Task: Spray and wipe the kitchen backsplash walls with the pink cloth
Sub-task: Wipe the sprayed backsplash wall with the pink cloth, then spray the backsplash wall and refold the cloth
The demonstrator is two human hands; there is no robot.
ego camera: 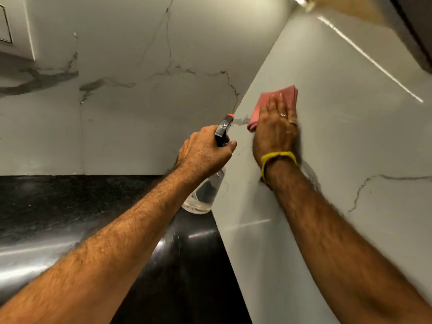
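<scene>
A folded pink cloth (284, 97) lies flat against the right-hand white marble backsplash wall (350, 136), close to the corner. My right hand (277, 129) presses it to the wall with straight fingers and covers most of it. My left hand (205, 152) grips a clear spray bottle (203, 197) by its black trigger head, whose orange nozzle points up towards the corner. The bottle hangs above the countertop, just left of the right wall.
The back marble wall (131, 101) with grey veins meets the right wall at the corner. A black stone countertop (70, 206) runs below both. A cabinet underside with a light strip (374, 59) hangs above the right wall. A white fitting (14, 26) sits top left.
</scene>
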